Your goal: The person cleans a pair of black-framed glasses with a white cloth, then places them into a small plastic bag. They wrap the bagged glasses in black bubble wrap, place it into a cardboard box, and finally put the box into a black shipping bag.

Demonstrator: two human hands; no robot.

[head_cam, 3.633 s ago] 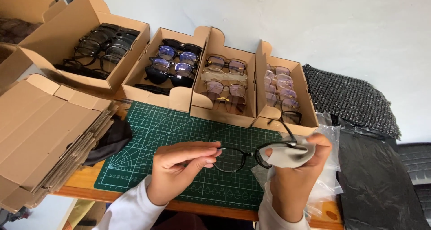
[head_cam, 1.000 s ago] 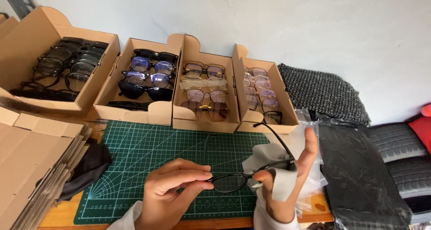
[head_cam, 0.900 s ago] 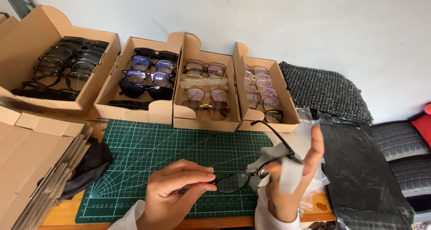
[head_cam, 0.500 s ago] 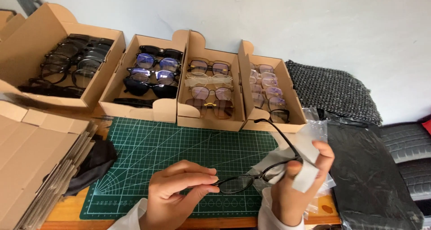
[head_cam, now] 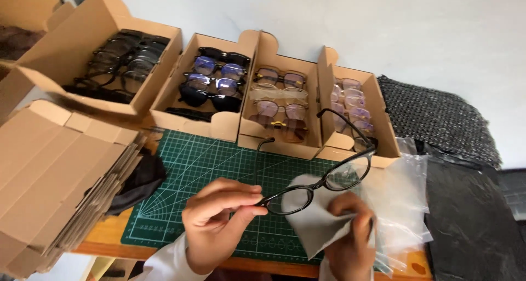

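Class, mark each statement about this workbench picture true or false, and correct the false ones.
1. The left hand pinches black-framed glasses at one end. True.
2. The right hand holds a screwdriver. False: it holds a pale cloth.
3. The cutting mat is green. True.
4. The four open boxes behind the mat are empty. False: they hold rows of glasses.
5. Flattened cardboard lies left of the mat. True.

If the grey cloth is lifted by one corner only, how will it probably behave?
The grey cloth would probably hang limp: it already folds and drapes under the right hand. It looks thin, so likely very light. It should not slide easily on the green cutting mat.
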